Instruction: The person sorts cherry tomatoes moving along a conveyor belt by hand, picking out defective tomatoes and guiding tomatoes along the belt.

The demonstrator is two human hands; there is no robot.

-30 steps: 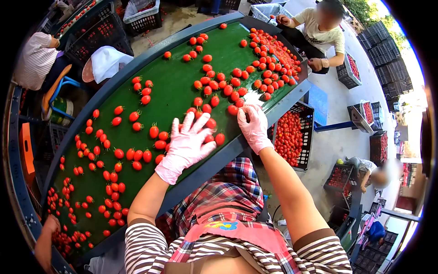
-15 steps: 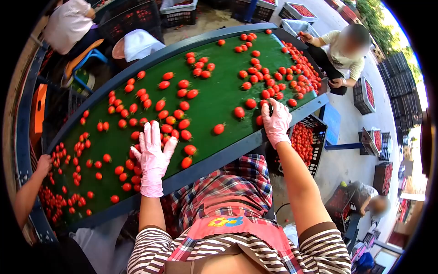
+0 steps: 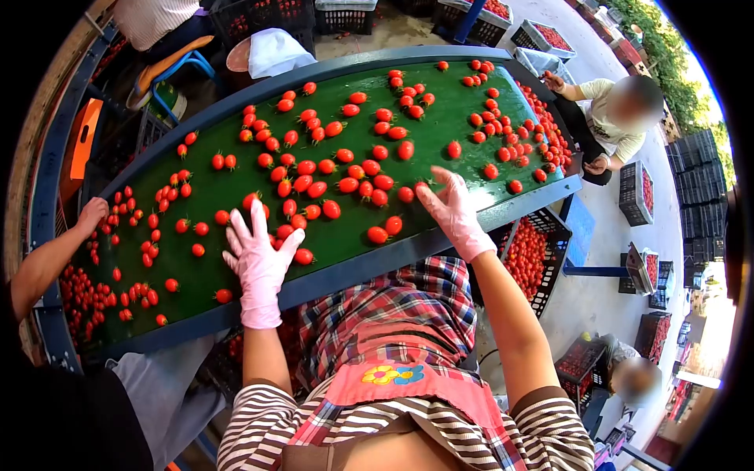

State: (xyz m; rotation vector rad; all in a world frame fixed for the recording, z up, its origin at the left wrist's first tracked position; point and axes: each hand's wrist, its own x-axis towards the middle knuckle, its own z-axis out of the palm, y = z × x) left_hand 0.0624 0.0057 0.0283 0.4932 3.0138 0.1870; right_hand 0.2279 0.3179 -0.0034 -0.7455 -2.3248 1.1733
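Many small red tomatoes (image 3: 331,209) lie scattered over a green belt (image 3: 452,114) with a blue-grey metal frame. My left hand (image 3: 259,263), in a thin pink glove, rests palm down at the belt's near side, fingers spread. Its thumb and fingertips are beside several tomatoes and seem to touch some of them. My right hand (image 3: 452,212), gloved the same way, is over the near edge of the belt further right. Thumb and fingers are apart, with a tomato (image 3: 405,195) just left of the thumb. Part of another tomato shows behind the fingertips.
A black crate (image 3: 564,243) of tomatoes stands below the belt's right end. Another person's hand (image 3: 93,213) is at the left end. A person (image 3: 609,125) sits beyond the right end, near piled tomatoes. More filled crates (image 3: 636,192) stand on the floor.
The tomatoes have travelled right along the belt. My right hand has moved left relative to the belt's end, away from the tomato it was touching. My left hand stays spread near the same place.
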